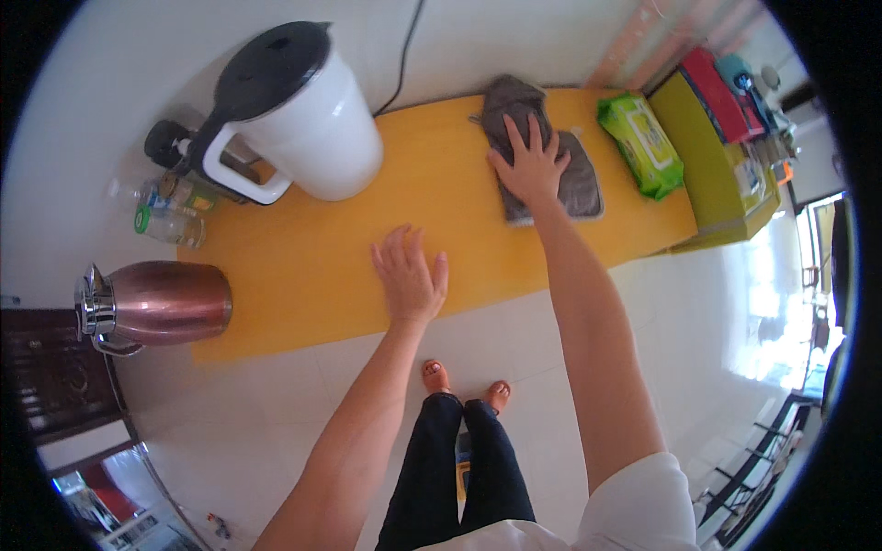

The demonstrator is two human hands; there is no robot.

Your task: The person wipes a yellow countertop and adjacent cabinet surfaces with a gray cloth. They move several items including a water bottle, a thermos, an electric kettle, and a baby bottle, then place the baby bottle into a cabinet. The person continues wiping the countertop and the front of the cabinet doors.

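A grey cloth [581, 184] lies rumpled on the yellow table [294, 266], toward its back right. My right hand [533, 170] rests flat on this cloth with its fingers spread, covering the middle part. Nearer the front edge, my left hand [410, 280] is over the bare tabletop with fingers stretched out and nothing in it. Whether the left palm touches the surface, I cannot tell. Just right of the cloth is a green pack of wipes [640, 145].
At the back left stands a large white kettle [326, 129] with a black lid. Glass jars [172, 226] sit beside it, and a copper thermos jug [175, 301] is at the left end. A black cable [404, 60] runs up the wall. A yellow-green cabinet [707, 165] borders the right end.
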